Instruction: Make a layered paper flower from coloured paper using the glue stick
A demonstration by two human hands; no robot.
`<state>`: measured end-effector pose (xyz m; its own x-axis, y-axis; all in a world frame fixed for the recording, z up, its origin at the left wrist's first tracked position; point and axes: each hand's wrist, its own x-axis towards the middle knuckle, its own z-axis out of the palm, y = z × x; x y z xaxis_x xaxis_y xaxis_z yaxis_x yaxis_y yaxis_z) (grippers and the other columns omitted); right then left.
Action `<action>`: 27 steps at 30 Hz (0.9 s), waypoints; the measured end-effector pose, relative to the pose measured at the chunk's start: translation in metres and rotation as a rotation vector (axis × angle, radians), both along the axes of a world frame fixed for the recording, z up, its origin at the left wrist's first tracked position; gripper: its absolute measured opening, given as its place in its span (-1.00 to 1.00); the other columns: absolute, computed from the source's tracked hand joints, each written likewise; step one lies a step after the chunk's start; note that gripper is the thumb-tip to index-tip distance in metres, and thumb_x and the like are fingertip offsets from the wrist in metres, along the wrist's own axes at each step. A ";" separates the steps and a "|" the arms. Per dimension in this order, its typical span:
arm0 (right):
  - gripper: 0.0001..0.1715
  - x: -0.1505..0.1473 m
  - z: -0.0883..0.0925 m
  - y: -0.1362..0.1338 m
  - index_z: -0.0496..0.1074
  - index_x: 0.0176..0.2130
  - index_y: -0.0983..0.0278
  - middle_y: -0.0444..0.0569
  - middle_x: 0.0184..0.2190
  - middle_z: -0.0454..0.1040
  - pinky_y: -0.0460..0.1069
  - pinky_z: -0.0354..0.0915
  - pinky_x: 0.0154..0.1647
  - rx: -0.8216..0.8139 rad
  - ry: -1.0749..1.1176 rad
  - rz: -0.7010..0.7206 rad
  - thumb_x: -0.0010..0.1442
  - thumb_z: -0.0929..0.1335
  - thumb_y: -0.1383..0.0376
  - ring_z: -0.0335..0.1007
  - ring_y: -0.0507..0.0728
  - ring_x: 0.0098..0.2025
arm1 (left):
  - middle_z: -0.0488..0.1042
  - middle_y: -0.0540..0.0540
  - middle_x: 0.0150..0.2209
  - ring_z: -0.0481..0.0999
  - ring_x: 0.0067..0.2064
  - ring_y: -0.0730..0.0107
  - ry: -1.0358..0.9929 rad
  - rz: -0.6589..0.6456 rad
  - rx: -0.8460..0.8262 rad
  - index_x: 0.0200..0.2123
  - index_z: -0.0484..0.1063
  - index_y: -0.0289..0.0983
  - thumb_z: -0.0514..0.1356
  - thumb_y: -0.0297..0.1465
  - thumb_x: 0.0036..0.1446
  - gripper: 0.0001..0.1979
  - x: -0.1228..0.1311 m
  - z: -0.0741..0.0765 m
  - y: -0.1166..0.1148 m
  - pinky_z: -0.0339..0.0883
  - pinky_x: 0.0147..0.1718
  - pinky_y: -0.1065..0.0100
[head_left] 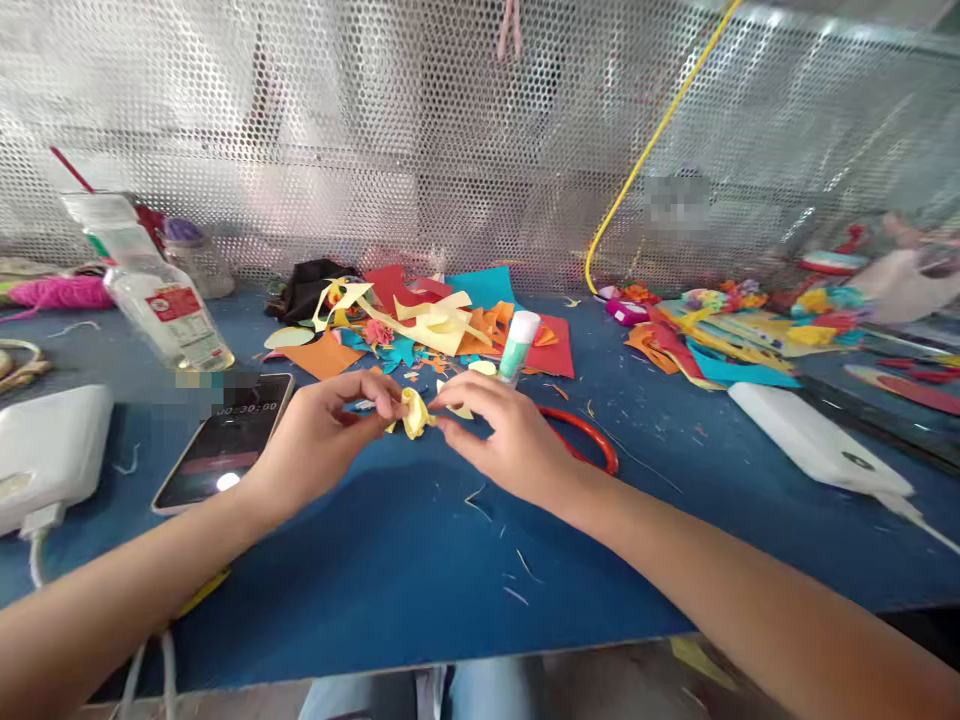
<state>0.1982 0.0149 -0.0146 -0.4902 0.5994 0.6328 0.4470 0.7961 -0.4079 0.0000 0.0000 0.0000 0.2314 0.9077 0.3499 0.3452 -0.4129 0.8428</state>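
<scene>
Above the blue table, a small yellow paper flower (415, 414) with curled layers is held between my two hands. My left hand (330, 420) pinches its left side with thumb and forefinger. From the right, my right hand (499, 425) has its thumb and fingertips closed at the flower's other edge. Just behind my right hand stands a glue stick (517, 345) with a white cap. Red scissor handles (592, 440) show beside that hand, and the blades are hidden. Cut paper in yellow, orange, red and blue (442, 320) lies heaped beyond my hands.
A phone (225, 445) and a white power bank (56, 450) lie at left, near a clear bottle (169, 300). Another white power bank (821, 440) with a cable is at right, before more coloured paper (720, 335). Perforated metal (420, 130) closes off the back.
</scene>
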 end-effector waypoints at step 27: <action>-0.72 0.000 -0.004 0.006 0.51 -0.23 0.21 -0.13 -0.43 0.53 -0.08 0.24 -0.45 -0.447 0.059 0.027 0.13 0.28 0.17 0.37 0.05 -0.43 | 0.52 -0.05 -0.22 0.49 -0.23 0.32 0.240 -0.054 -0.022 -0.26 0.46 -0.25 0.18 -0.22 0.01 -0.72 -0.003 0.001 0.009 0.36 -0.25 0.39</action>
<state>0.1982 0.0209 -0.0188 -0.4804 0.8076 0.3420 0.3940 0.5472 -0.7385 -0.0029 0.0094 0.0015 0.3540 0.8986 0.2592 0.5150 -0.4186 0.7480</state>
